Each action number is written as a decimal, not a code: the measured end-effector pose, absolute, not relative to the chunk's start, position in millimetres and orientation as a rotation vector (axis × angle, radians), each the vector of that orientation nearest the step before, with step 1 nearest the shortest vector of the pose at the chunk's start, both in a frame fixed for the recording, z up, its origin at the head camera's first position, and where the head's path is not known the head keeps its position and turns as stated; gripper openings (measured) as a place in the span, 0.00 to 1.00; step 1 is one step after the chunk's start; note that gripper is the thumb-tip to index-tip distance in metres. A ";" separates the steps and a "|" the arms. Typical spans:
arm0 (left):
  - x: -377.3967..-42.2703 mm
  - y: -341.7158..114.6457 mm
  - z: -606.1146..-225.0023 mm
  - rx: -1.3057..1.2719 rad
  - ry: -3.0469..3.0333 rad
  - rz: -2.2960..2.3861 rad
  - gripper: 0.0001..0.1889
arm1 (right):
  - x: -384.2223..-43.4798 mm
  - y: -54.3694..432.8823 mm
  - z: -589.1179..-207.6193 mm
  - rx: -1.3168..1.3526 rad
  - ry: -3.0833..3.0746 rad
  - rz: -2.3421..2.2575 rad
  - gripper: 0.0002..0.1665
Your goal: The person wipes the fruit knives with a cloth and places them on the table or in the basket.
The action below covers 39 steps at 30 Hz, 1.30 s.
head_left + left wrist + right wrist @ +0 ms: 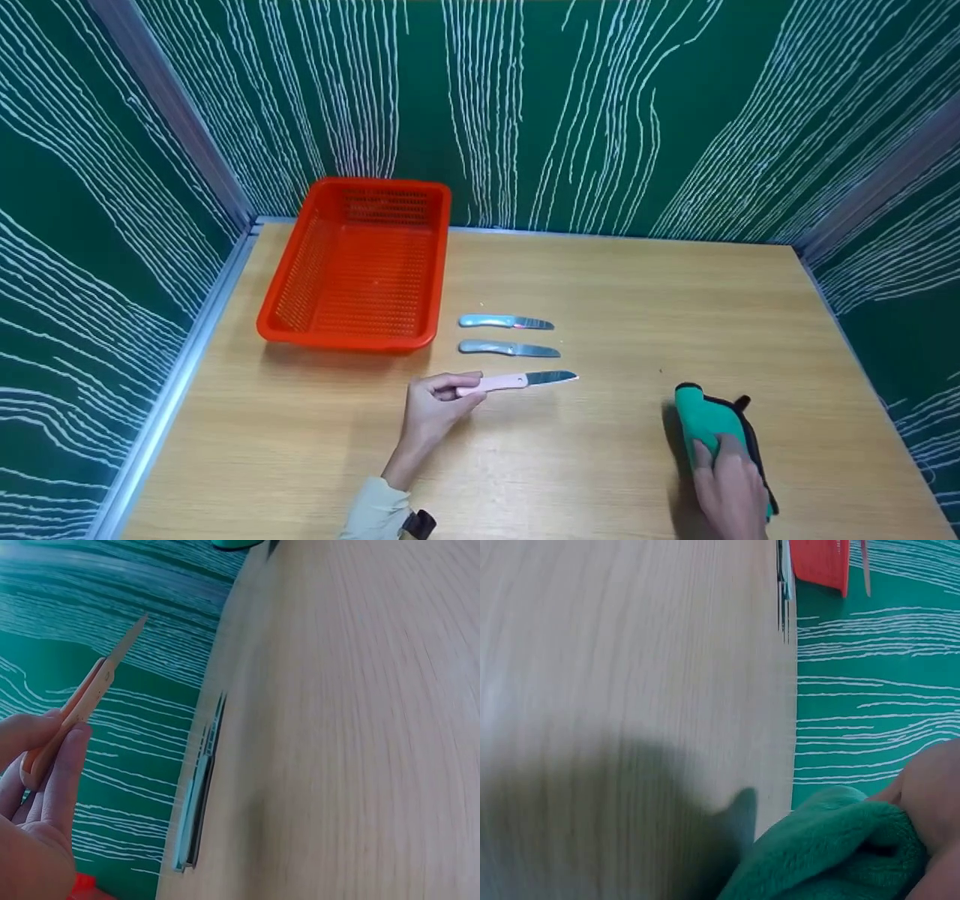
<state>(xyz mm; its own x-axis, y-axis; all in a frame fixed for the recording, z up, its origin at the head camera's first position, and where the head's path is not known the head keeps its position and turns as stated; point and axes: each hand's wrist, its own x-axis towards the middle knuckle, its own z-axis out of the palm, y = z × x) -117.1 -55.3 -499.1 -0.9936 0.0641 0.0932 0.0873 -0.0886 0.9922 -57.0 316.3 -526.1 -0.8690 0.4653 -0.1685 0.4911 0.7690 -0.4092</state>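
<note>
My left hand pinches a pink-handled folding knife by the end of its handle, blade out and pointing right. In the left wrist view the same knife is held up off the table between thumb and fingers. Just beyond it, two more knives with blades out lie side by side on the table: a light blue one and a grey-blue one. At the right, my right hand grips a folded green cloth with black edging. Its plush fabric bunches under the fingers in the right wrist view.
A red plastic basket with perforated walls stands at the back left of the wooden table. Green panels with white wavy lines enclose the table at the back and both sides.
</note>
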 end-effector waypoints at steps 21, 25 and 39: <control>-91.6 -47.9 -476.3 -0.221 -2.067 -2.315 0.11 | -47.4 291.5 -478.1 0.674 3.045 -1.158 0.28; -87.5 -45.8 -472.7 -0.259 -2.019 -2.323 0.11 | -45.9 280.2 -461.2 0.659 3.131 -1.259 0.26; -70.6 -36.0 -455.1 -0.254 -2.021 -2.301 0.10 | -39.6 235.7 -418.6 0.271 3.429 -1.453 0.12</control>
<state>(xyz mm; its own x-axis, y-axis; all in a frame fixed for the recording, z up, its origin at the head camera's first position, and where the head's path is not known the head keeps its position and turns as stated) -70.6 -36.0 -455.1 -0.9840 0.0569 0.1687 0.1600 -0.1336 0.9780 -39.6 235.7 -418.6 -0.8200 0.3390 0.4611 -0.0954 0.7134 -0.6943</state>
